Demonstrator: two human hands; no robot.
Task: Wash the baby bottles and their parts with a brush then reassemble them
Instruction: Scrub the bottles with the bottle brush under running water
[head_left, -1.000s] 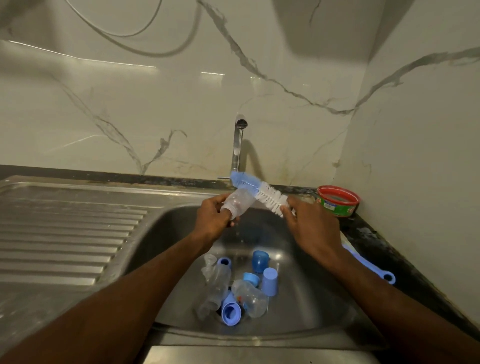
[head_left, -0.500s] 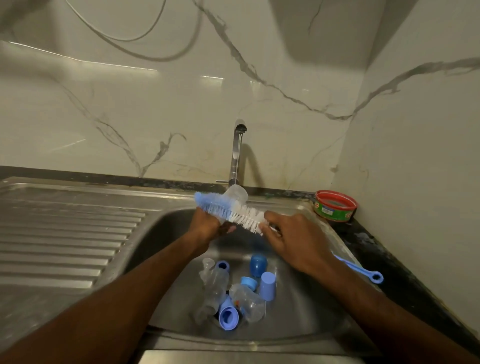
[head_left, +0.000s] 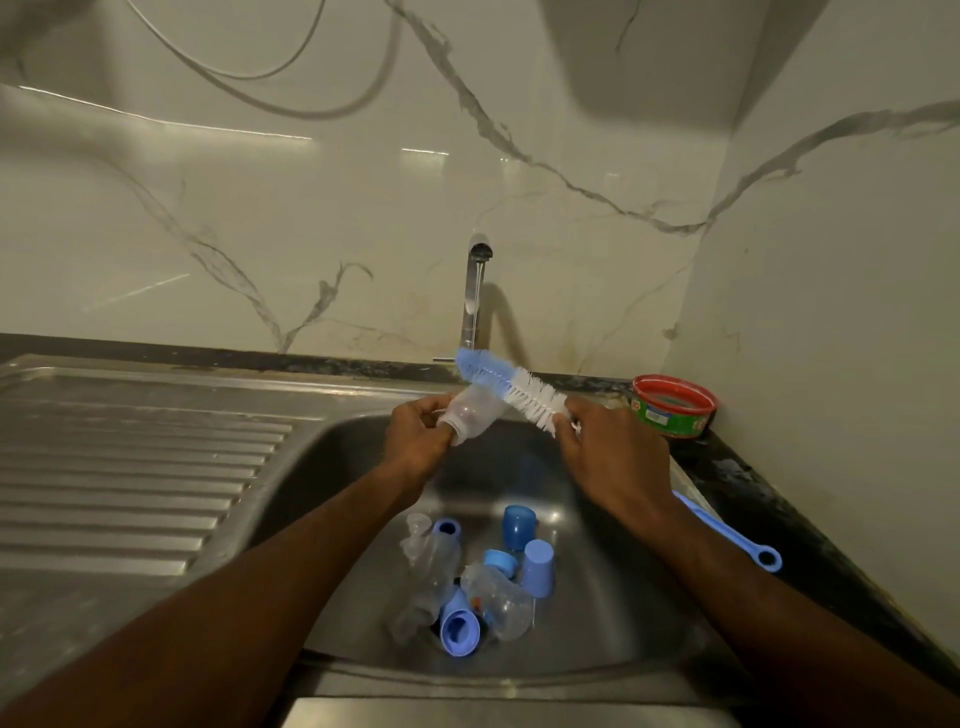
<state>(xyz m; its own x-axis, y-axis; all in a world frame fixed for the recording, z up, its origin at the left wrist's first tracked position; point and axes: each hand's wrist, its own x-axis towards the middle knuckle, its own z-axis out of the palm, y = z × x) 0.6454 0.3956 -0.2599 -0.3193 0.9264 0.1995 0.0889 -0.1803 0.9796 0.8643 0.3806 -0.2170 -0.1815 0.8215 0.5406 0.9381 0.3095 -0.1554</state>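
Observation:
My left hand (head_left: 418, 441) grips a clear baby bottle (head_left: 475, 418) above the sink basin (head_left: 597, 613), holding it on a slant. My right hand (head_left: 613, 452) holds a blue-and-white bottle brush (head_left: 511, 387) by its stem; the bristles lie across the outside of the bottle's far end. At the bottom of the basin lie two more clear bottles (head_left: 501, 597) (head_left: 431, 566), blue caps (head_left: 537, 566) (head_left: 518, 526), a blue collar ring (head_left: 460, 626) and a clear teat (head_left: 415, 525).
The tap (head_left: 475, 296) stands behind the basin, with no water visibly running. A ribbed steel drainboard (head_left: 130, 467) lies to the left. A red-rimmed green tub (head_left: 672, 408) sits on the dark counter at the right, near the brush's blue looped handle end (head_left: 748, 545).
The brush has swung back to the right, its blue tip now beyond the bottle. My left hand has tilted the bottle so that its open end faces me.

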